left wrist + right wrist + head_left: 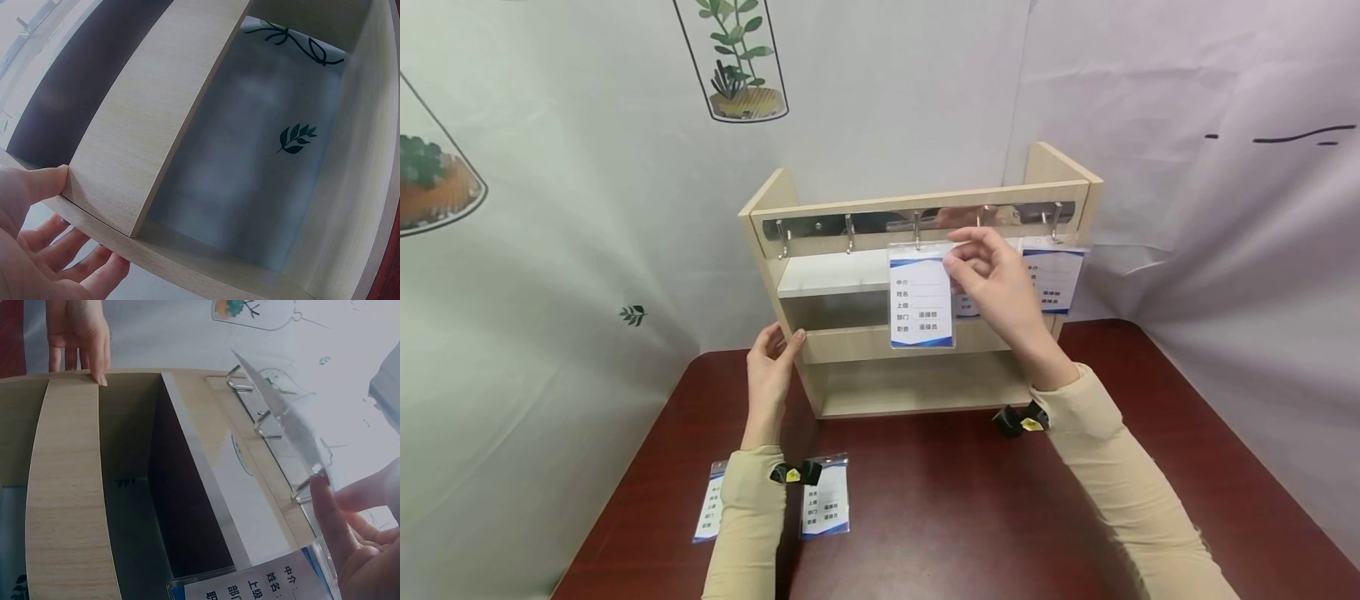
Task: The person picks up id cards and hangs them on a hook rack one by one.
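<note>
My right hand [1000, 287] pinches a clear-sleeved name badge [921, 287] by its upper right edge. The badge's top is right at the middle hook [917, 223] of a metal strip on a small wooden shelf [842, 347]. In the right wrist view the badge [290, 422] appears nearly edge-on, close to the hooks. My left hand [768, 375] grips the shelf's left side panel. The left wrist view shows its thumb at the front board [125, 144] and the fingers around the outer side.
One badge [1056, 279] hangs at the rightmost hook; another [967, 307] is partly hidden behind my right hand. Two badges [825, 500] [709, 504] lie on the dark red table [940, 517] near my left forearm. A printed white curtain [895, 100] stands behind.
</note>
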A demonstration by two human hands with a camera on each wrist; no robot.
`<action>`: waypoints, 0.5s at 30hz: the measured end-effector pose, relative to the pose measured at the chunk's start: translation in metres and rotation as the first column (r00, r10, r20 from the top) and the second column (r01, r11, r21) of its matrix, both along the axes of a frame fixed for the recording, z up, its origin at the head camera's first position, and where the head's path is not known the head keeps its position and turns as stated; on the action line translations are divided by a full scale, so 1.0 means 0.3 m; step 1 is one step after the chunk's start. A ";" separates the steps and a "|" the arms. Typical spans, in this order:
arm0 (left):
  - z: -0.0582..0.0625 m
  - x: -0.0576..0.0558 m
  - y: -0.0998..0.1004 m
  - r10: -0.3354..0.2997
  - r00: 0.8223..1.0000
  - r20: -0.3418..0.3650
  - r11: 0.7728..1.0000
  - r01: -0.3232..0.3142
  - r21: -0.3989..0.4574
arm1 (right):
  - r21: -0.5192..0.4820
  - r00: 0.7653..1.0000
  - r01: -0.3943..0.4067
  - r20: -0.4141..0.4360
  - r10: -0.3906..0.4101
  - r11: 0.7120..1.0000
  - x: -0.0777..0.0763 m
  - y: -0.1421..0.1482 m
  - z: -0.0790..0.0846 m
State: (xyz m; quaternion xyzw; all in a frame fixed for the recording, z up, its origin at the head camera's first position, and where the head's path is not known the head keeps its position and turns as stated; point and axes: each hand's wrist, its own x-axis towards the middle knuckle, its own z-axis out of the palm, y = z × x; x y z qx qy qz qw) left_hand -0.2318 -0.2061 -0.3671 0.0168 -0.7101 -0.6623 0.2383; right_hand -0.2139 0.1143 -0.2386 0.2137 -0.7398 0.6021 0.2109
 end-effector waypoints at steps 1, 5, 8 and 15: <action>0.000 0.001 0.000 0.000 1.000 0.002 1.000 0.000 0.001 | 0.011 1.000 0.012 -0.011 -0.012 1.000 0.001 -0.002 -0.001; 0.009 0.009 0.002 0.000 1.000 0.023 1.000 0.000 0.006 | 0.050 0.997 0.051 -0.057 -0.049 0.997 0.005 -0.010 -0.006; 0.037 0.031 0.014 -0.006 0.999 0.050 1.000 0.006 0.003 | 0.068 0.994 0.082 -0.081 -0.077 0.994 0.006 -0.015 -0.011; 0.096 0.083 0.046 -0.011 0.998 0.063 1.000 0.013 -0.021 | 0.069 0.982 0.127 -0.147 -0.116 0.989 0.004 -0.026 -0.019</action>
